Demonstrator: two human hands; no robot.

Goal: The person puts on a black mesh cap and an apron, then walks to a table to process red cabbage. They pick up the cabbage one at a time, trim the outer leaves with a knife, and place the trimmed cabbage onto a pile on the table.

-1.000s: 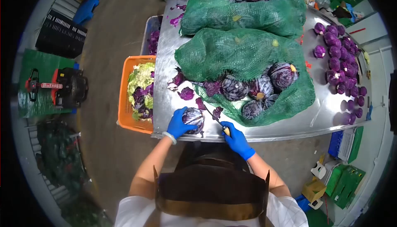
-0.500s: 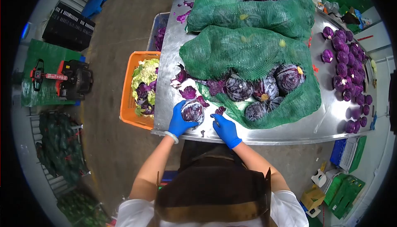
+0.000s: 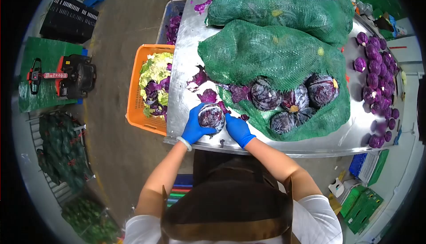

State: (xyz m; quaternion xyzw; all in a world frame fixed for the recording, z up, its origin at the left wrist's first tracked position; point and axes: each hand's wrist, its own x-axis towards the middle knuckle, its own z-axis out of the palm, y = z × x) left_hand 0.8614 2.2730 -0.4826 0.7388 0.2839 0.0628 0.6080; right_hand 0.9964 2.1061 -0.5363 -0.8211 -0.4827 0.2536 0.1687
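Note:
At the table's front edge, my left hand (image 3: 195, 126), in a blue glove, cups the left side of a red cabbage (image 3: 210, 118). My right hand (image 3: 239, 130), gloved too, is against the cabbage's right side with its fingers drawn together; its fingertips are partly hidden. Loose purple leaves (image 3: 207, 95) lie just behind the cabbage, and a small leaf piece (image 3: 244, 117) is beyond my right fingers. To the right, a green mesh bag (image 3: 266, 57) lies with several whole cabbages (image 3: 266, 94) showing at its mouth.
A second mesh bag (image 3: 284, 15) lies farther back on the metal table (image 3: 186, 66). Trimmed purple cabbages (image 3: 375, 68) are grouped at the right. An orange crate (image 3: 133, 97) of leaves stands at the left edge, with a bin (image 3: 165, 19) behind it. A pallet jack (image 3: 75, 76) is farther left.
My right hand has moved left from beside the loose leaf piece to the cabbage's side. My left hand stays around the cabbage. The view has shifted, and the co-worker's gloved hands have left it.

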